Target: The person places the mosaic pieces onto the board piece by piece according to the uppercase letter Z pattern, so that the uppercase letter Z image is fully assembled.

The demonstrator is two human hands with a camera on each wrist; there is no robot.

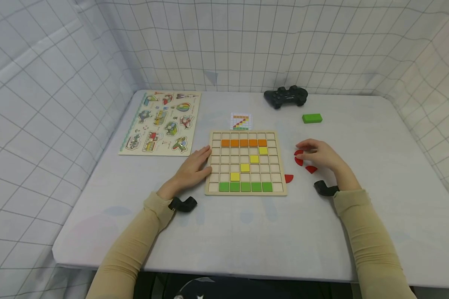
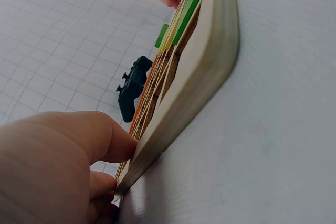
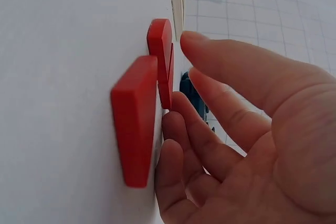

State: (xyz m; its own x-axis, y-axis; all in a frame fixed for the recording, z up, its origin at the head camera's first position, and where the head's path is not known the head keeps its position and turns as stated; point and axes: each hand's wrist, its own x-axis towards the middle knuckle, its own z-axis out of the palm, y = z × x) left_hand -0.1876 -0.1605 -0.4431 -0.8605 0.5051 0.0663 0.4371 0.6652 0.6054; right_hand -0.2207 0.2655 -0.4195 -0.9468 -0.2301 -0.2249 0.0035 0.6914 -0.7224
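A wooden grid board [image 1: 225, 160] lies flat, with orange square tiles [image 1: 244, 143] in a row near its top, yellow tiles [image 1: 245, 167] on a diagonal and green tiles [image 1: 245, 187] along the bottom. My left hand [image 1: 193, 168] rests against the board's left edge; its thumb touches the rim in the left wrist view. Right of the board, my right hand [image 1: 319, 154] is over red quarter-round pieces, fingers loosely bent. In the right wrist view nothing sits between thumb and fingers. One red piece [image 3: 135, 124] lies nearest the wrist camera; another [image 1: 289, 178] touches the board's right side.
A small pattern card [image 1: 241, 121] lies just behind the board. At the back are a black game controller [image 1: 286, 97] and a green block [image 1: 312, 118]. A picture puzzle board [image 1: 161, 124] lies at the back left. Grid-patterned cloth walls [image 1: 224, 45] stand around the table.
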